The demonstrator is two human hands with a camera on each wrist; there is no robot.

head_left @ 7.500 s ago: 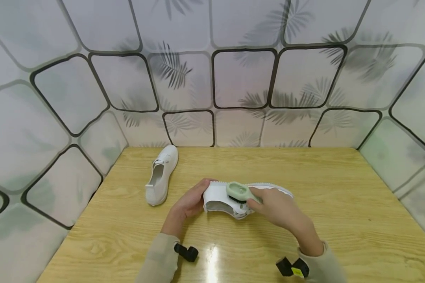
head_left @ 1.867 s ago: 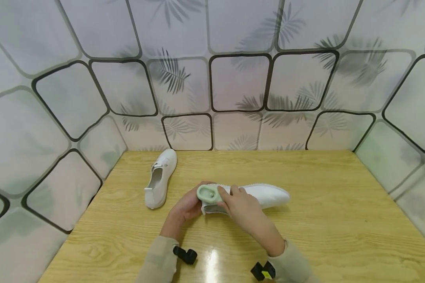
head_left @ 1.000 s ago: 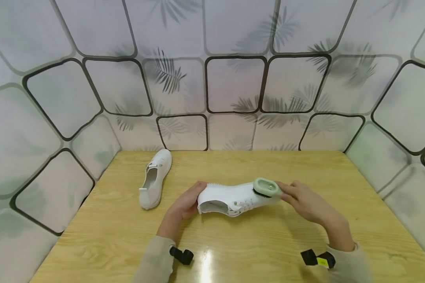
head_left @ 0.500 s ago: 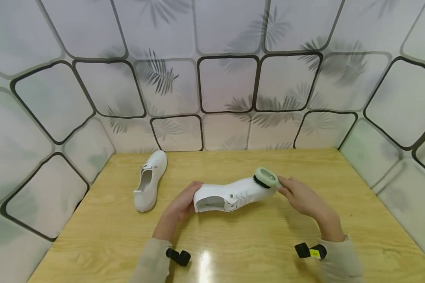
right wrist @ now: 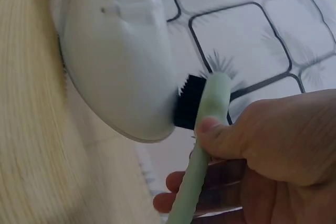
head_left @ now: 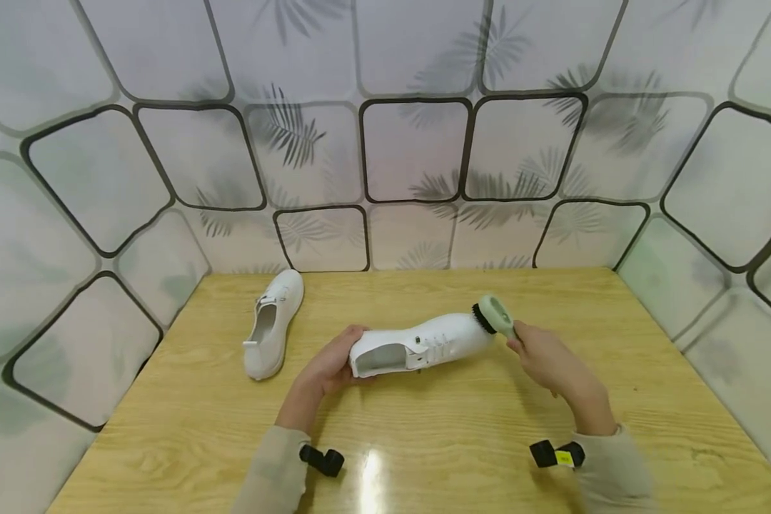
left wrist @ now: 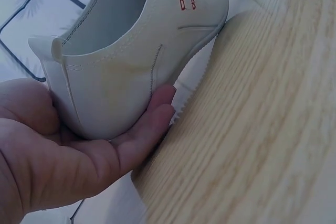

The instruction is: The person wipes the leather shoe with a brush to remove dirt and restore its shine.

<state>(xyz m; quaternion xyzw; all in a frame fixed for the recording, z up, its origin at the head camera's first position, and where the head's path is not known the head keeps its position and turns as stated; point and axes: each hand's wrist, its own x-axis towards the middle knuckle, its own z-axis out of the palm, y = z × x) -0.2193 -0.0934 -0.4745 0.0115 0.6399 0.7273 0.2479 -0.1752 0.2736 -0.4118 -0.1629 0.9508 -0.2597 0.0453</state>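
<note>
My left hand grips a white lace-up shoe by its heel, the toe pointing right. In the left wrist view the fingers curl under the heel of the shoe, which has a yellowish stain on its side and small red letters farther forward. My right hand holds a pale green brush by its handle. The black bristles meet the toe end of the shoe, as the right wrist view shows, with the thumb pressed on the back of the brush.
A second white shoe lies at the back left of the wooden table. Patterned cloth walls enclose the table at the back and both sides. Black wrist cameras sit at both sleeves.
The brush has moved from the heel and side of the shoe to its toe, turning more upright. The shoe has rolled so its opening and laces show more. Left grip stays at the heel.
</note>
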